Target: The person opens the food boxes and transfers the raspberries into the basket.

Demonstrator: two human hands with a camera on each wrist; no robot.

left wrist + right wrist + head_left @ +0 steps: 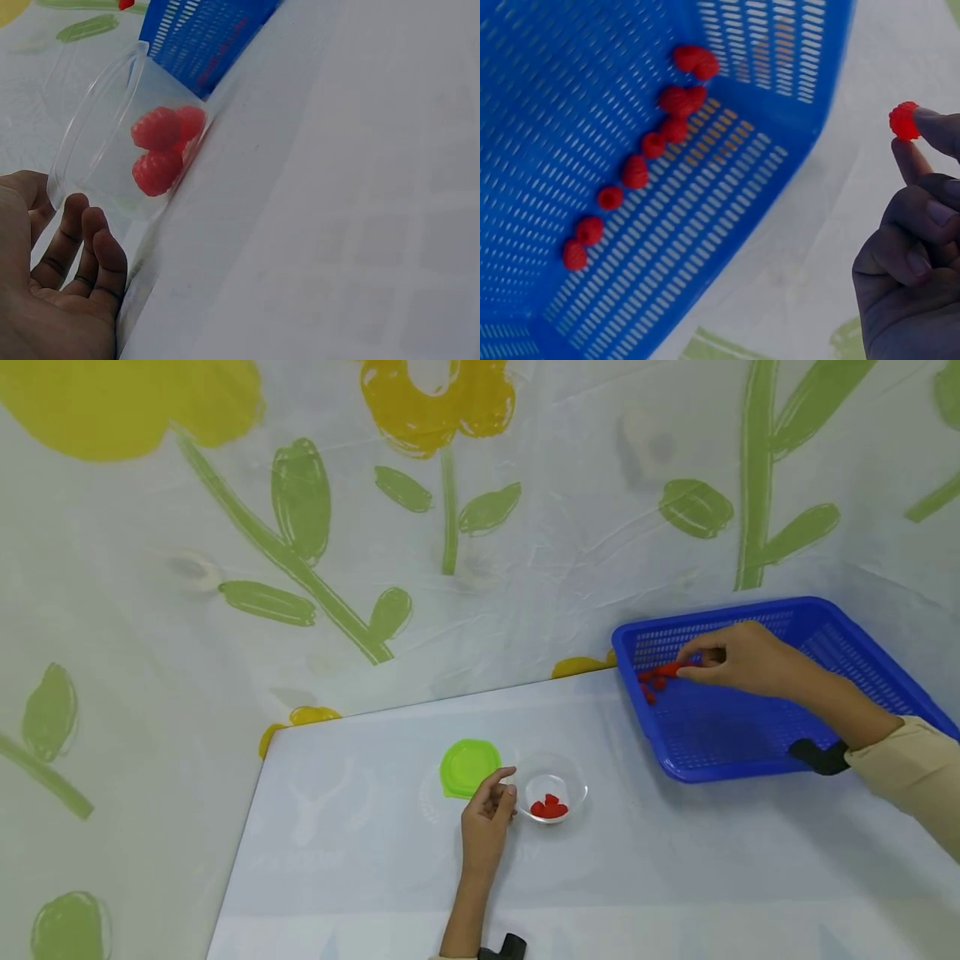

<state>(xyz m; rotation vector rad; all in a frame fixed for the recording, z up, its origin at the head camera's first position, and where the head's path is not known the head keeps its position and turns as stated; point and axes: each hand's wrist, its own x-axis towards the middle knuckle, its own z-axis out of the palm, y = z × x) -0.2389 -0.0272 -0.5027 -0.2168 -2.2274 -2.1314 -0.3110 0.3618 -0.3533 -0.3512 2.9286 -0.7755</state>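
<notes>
My left hand [483, 831] pinches the left rim of a clear plastic bowl [576, 781], its other fingers loosely bent beside the wall. A few red raspberries [157, 129] lie at the bottom of that bowl. Over the left part of a blue plastic basket [720, 768], my right hand [753, 660] holds one raspberry [904, 121] between thumb and index finger. Its remaining fingers are curled in the right wrist view. Several more raspberries [635, 172] lie in a row along the basket's inner edge.
A bright green lid [468, 767] lies on the white table [360, 827], just left of the bowl. Behind the table hangs a white sheet [525, 610] with printed flowers and leaves. The basket stands at the table's back right, against the sheet.
</notes>
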